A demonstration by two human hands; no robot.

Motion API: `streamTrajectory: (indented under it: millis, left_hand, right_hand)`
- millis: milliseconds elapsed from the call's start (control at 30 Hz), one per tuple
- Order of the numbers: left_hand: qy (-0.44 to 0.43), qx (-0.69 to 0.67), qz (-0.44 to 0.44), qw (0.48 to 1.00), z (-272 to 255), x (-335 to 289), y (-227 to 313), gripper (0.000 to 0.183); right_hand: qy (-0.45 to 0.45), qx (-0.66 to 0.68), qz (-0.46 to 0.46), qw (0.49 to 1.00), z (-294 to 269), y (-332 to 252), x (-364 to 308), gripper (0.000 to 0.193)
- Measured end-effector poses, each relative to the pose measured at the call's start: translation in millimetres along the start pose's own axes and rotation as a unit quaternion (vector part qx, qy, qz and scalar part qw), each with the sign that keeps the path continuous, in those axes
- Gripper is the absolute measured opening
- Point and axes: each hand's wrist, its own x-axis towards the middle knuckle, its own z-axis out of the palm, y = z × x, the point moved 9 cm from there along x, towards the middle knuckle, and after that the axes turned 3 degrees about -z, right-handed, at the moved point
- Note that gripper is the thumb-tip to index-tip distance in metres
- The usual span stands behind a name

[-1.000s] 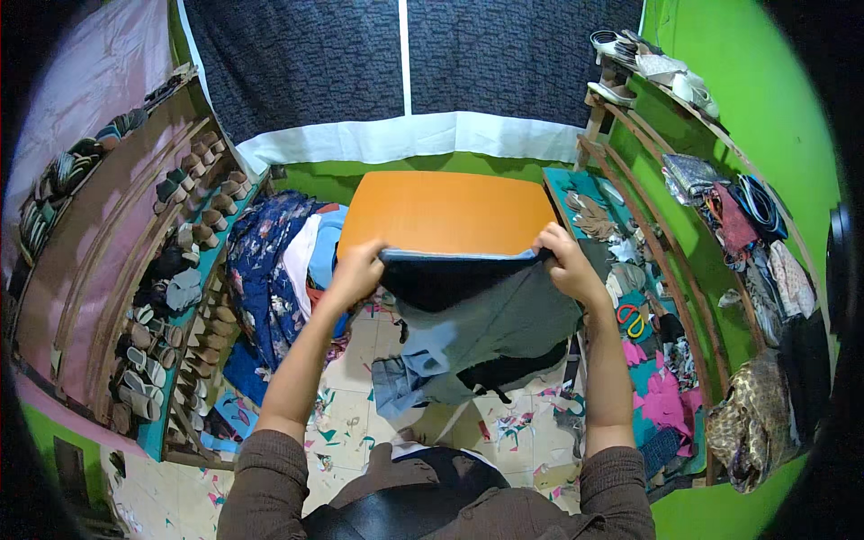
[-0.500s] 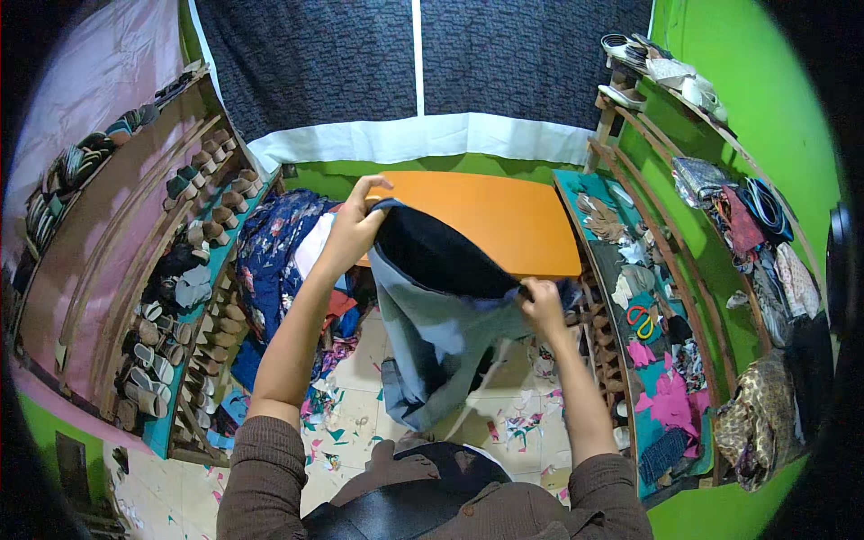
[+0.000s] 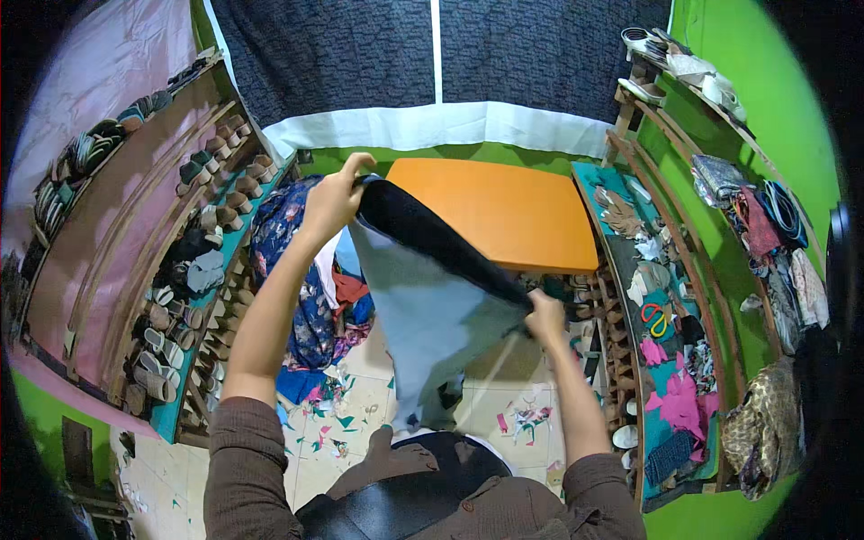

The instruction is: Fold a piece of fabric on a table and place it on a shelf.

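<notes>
A grey-blue garment (image 3: 423, 297) hangs stretched between my two hands, its dark opening (image 3: 432, 234) slanting down from left to right. Its lower end falls toward my lap, and I cannot tell exactly what kind of garment it is. My left hand (image 3: 333, 200), higher up, pinches one corner of the opening with the index finger lifted. Lower down, my right hand (image 3: 546, 319) is closed on the other corner. Behind the cloth stands an orange table (image 3: 495, 211), partly covered by it.
Shoe racks line the left side, with sandals (image 3: 157, 360) on a teal shelf. On the right shelf lie red-and-yellow-handled scissors (image 3: 654, 319) and pink cloth scraps (image 3: 679, 400). A floral cloth heap (image 3: 288, 234) sits left of the table. Scraps (image 3: 337, 418) litter the tiled floor.
The garment has been pulled tauter, so its opening has narrowed and its lower part hangs straighter. My left hand has moved left and slightly up; my right hand has moved slightly right and down.
</notes>
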Motion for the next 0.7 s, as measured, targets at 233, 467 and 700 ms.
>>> streamTrajectory:
  millis: [233, 467, 700]
  left_hand:
    - [0.114, 0.013, 0.016, 0.993, 7, 5, -21, 0.022]
    - [0.055, 0.03, 0.063, 0.996, 36, 4, 46, 0.022]
    - [0.05, 0.083, 0.11, 0.989, 25, 7, 61, 0.025]
  right_hand:
    - [0.043, -0.075, 0.004, 0.996, -112, 48, 79, 0.022]
    - [-0.095, -0.093, -0.017, 0.991, -26, -14, 45, 0.039]
    - [0.053, -0.031, 0.011, 0.998, -9, -55, 48, 0.034]
